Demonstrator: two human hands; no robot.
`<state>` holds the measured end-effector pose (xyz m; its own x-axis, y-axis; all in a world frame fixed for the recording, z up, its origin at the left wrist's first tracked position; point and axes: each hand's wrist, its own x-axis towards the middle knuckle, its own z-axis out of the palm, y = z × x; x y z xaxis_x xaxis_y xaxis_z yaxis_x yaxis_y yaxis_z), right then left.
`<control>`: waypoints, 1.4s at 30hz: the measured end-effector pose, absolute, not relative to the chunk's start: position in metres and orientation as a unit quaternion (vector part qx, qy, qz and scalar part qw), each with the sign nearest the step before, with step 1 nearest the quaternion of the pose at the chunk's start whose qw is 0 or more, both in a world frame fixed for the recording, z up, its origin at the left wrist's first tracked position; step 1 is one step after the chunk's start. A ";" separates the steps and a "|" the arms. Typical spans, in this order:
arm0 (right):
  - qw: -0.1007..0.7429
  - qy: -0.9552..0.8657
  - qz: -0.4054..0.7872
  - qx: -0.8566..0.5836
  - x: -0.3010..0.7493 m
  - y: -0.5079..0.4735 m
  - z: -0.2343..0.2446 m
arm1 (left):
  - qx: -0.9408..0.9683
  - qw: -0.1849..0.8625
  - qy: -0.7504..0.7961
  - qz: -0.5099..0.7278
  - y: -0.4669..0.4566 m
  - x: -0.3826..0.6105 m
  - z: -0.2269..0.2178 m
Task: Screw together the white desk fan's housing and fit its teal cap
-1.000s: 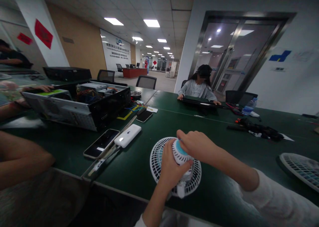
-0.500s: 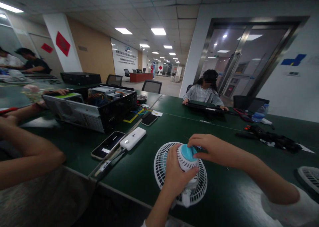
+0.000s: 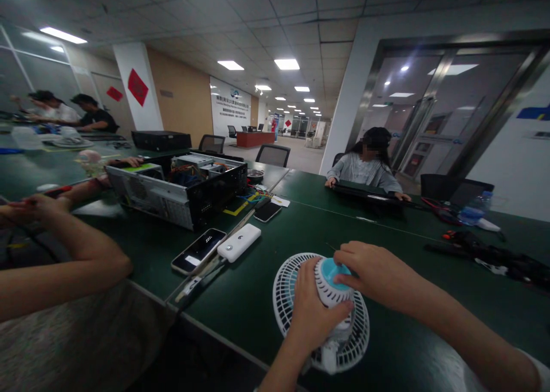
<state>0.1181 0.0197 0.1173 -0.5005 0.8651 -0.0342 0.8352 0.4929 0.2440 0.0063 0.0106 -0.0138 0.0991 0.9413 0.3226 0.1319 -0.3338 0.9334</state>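
Observation:
A small white electric fan [image 3: 286, 293] lies grille-down on the green table, its motor housing facing up. On top of the housing is a light blue round knob or cap [image 3: 330, 271]. My left hand [image 3: 313, 312] is wrapped around the white housing, fingers on the far left side and thumb on the near right. My right hand [image 3: 373, 267] pinches the blue piece between thumb and fingers from the right. Its fingertips partly cover that piece.
Left of the fan are a white power bank [image 3: 239, 243] with a cable, a phone [image 3: 200, 251] and another phone [image 3: 267, 210]. Beyond them stands an opened computer case [image 3: 180, 194]. A co-worker's arm [image 3: 73, 260] is at left; another person [image 3: 365, 165] sits opposite.
My view has swung slightly left, so the scene sits further right. The right hand's fingers have shifted on the blue piece. My left hand keeps its hold on the housing.

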 end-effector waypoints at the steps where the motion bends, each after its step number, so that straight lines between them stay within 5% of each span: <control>1: 0.077 0.851 0.117 0.506 0.114 0.019 0.114 | 0.630 0.390 0.425 0.520 0.010 0.007 -0.013; 7: 0.063 0.809 0.137 0.568 0.112 0.017 0.099 | 0.632 0.390 0.422 0.520 0.010 0.006 -0.010; 12: -0.001 0.876 0.074 0.477 0.132 0.013 0.113 | 0.627 0.397 0.427 0.517 0.010 0.005 -0.012; 19: 0.061 0.906 0.033 0.418 0.135 0.022 0.122 | 0.628 0.405 0.416 0.518 0.010 0.005 -0.012; 35: 0.040 0.785 0.078 0.613 0.095 0.023 0.104 | 0.634 0.390 0.408 0.528 0.012 0.005 -0.012; 42: 0.005 0.874 -0.009 0.486 0.130 0.015 0.122 | 0.631 0.396 0.418 0.520 0.010 0.005 -0.012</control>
